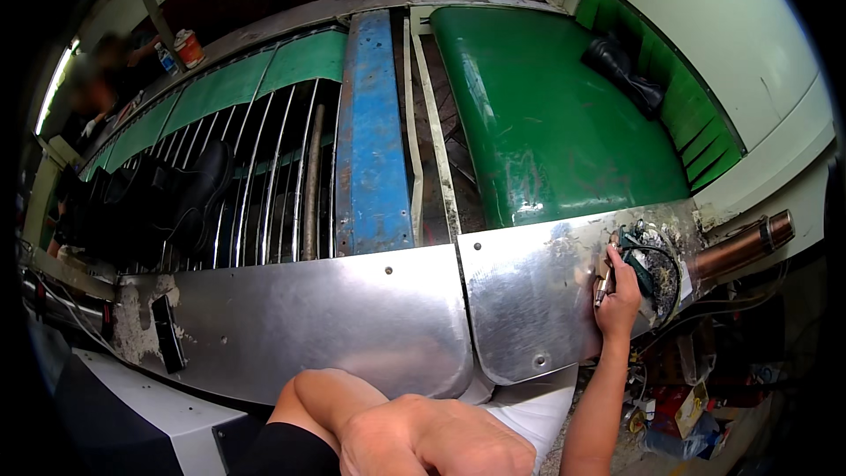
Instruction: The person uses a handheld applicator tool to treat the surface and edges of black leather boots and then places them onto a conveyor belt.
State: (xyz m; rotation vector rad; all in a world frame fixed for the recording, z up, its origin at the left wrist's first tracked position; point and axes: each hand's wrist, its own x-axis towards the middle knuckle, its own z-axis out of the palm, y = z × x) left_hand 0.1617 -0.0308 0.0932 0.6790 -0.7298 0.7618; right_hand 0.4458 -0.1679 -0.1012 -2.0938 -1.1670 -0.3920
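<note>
My right hand [620, 295] is at the right end of the metal ledge [529, 300], its fingers closed round a small silver metal piece [603, 286]. One finger points toward a dark heap of cord and greenish cloth-like material [650, 269] beside it; the kind of the silver piece is unclear. Close below me, my left hand [441, 436] is bent in across the lower edge, back of the hand up, fingers out of sight. A black boot-like item [621, 75] lies on the green belt [546, 115]. More black footwear [203, 194] rests on the rods at the left.
Metal rods [273, 176] span the left frame, with a rusty blue beam [374, 141] beside a gap. A flat black slab [167, 333] lies on the ledge's left end. A copper-coloured cylinder [749, 242] sits at the right. A person [101, 79] is at the far left.
</note>
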